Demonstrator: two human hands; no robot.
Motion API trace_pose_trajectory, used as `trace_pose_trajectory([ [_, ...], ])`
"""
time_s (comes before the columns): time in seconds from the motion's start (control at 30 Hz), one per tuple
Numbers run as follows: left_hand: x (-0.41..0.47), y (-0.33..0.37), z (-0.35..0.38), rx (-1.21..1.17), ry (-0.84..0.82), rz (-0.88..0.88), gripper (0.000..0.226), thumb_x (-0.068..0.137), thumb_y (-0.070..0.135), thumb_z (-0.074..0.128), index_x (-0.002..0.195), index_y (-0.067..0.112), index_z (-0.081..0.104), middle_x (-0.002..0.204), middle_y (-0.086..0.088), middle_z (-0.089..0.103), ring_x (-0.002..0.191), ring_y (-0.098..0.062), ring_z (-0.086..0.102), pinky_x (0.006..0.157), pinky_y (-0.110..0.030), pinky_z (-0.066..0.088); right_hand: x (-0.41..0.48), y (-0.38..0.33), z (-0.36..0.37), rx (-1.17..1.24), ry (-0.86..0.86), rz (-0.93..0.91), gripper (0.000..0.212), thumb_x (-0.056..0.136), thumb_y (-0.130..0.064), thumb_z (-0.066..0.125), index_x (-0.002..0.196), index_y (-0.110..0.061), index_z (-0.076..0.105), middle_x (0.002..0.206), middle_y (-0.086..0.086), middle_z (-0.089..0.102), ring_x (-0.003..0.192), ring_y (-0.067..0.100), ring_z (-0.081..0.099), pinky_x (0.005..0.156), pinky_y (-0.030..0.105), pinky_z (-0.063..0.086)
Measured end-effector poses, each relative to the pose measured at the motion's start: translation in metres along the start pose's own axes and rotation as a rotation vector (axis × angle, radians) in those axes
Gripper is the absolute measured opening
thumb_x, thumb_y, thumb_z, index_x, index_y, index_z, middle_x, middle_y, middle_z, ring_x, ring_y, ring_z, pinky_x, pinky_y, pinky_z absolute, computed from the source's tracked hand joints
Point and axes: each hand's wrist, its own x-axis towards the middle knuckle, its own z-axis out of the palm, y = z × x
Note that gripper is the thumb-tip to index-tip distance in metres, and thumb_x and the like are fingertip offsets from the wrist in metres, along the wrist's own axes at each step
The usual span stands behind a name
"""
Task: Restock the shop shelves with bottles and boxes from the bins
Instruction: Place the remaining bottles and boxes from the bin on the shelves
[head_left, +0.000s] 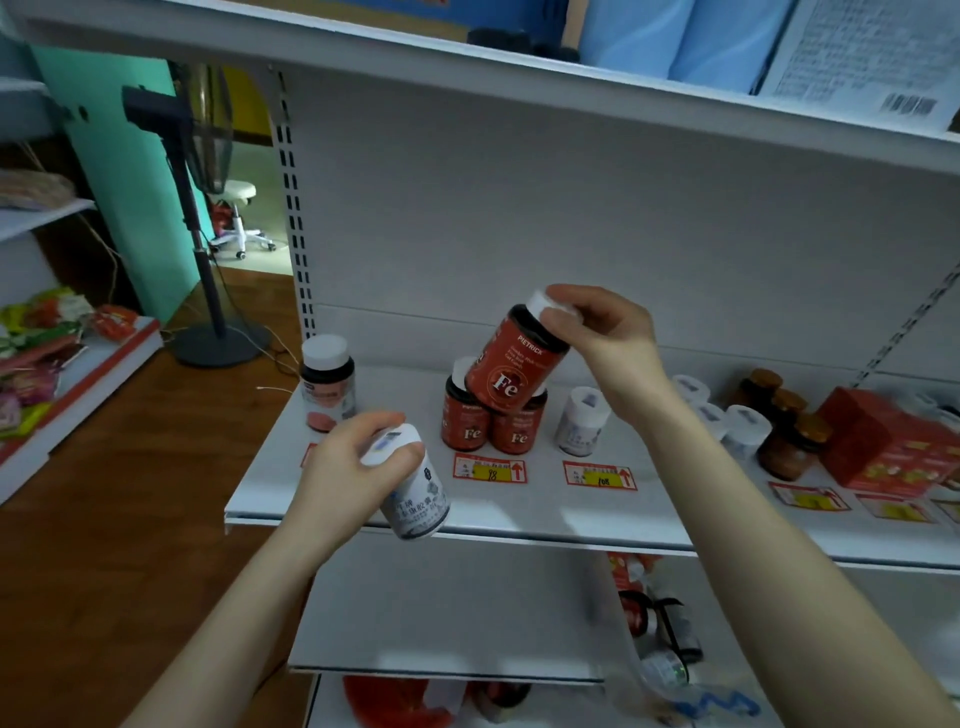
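Level the red Fe bottle (511, 371) before release: tilted now, over the two standing Fe bottles (470, 421) on the shelf (519, 514) (contact with their caps not discernible). Seat squarely, label forward. Right hand (608, 338): reached in from above, pinching that bottle by its cap. Left hand (337, 467): at the shelf front edge, wrapped round a white bottle (415, 488), held tilted, probably next to place.
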Motion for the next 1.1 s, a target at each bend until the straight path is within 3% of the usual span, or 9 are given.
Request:
trace_pose_trajectory([
  [0.2,0.011,0.0,0.009,-0.003,0.072,-0.033,0.045,0.071,0.038,0.062,0.112,0.02,0.061,0.109,-0.002,0.058,0.097,-0.016,0.055,0.079,-0.029,0.045,0.059,0.005,0.014,-0.024,-0.064,-0.107,0.017,0.082,-0.003,0.064,0.094,-0.015,0.063,0.11,0.0,0.058,0.101,0.012,0.056,0.084,0.017,0.049],
  [0.37,0.019,0.002,0.015,-0.024,0.135,-0.082,0.046,0.061,0.042,0.057,0.105,0.027,0.058,0.109,-0.004,0.061,0.098,-0.017,0.058,0.076,-0.024,0.045,0.105,0.025,0.029,-0.145,-0.16,-0.14,0.02,0.08,-0.002,0.064,0.098,-0.011,0.064,0.119,0.006,0.056,0.107,0.012,0.052,0.093,0.024,0.044],
  [0.5,0.02,0.001,0.019,-0.01,0.162,-0.114,0.064,0.05,0.06,0.052,0.106,0.03,0.058,0.111,-0.004,0.062,0.101,-0.018,0.059,0.081,-0.029,0.048,0.126,0.049,0.041,-0.214,-0.268,-0.098,0.021,0.081,-0.004,0.064,0.101,-0.01,0.063,0.115,0.002,0.055,0.106,0.012,0.05,0.089,0.02,0.043],
  [0.57,0.019,0.0,0.022,-0.015,0.179,-0.132,0.07,0.048,0.062,0.05,0.108,0.028,0.059,0.113,-0.003,0.062,0.102,-0.017,0.059,0.085,-0.031,0.049,0.133,0.063,0.046,-0.262,-0.32,-0.065,0.022,0.081,-0.007,0.065,0.103,-0.011,0.063,0.118,0.003,0.056,0.108,0.015,0.051,0.092,0.025,0.044],
  [0.77,0.018,-0.001,0.028,0.027,0.242,-0.172,0.052,0.059,0.048,0.058,0.105,0.025,0.058,0.11,-0.003,0.06,0.098,-0.015,0.056,0.079,-0.024,0.042,0.134,0.097,0.054,-0.352,-0.504,0.042,0.029,0.08,-0.007,0.066,0.109,-0.008,0.064,0.12,0.007,0.058,0.106,0.015,0.052,0.093,0.03,0.044],
  [0.9,0.018,-0.004,0.028,0.075,0.243,-0.18,0.028,0.08,0.033,0.066,0.105,0.026,0.056,0.11,-0.003,0.057,0.098,-0.017,0.055,0.077,-0.025,0.043,0.135,0.109,0.057,-0.426,-0.568,0.093,0.03,0.077,-0.007,0.068,0.107,-0.008,0.065,0.119,0.008,0.06,0.111,0.021,0.054,0.09,0.03,0.044],
  [1.1,0.018,-0.003,0.028,0.093,0.255,-0.194,0.049,0.064,0.044,0.054,0.109,0.026,0.057,0.11,-0.001,0.057,0.098,-0.016,0.055,0.081,-0.028,0.047,0.133,0.116,0.059,-0.49,-0.64,0.133,0.031,0.075,-0.006,0.07,0.106,-0.008,0.065,0.108,0.004,0.058,0.101,0.015,0.053,0.081,0.025,0.041],
])
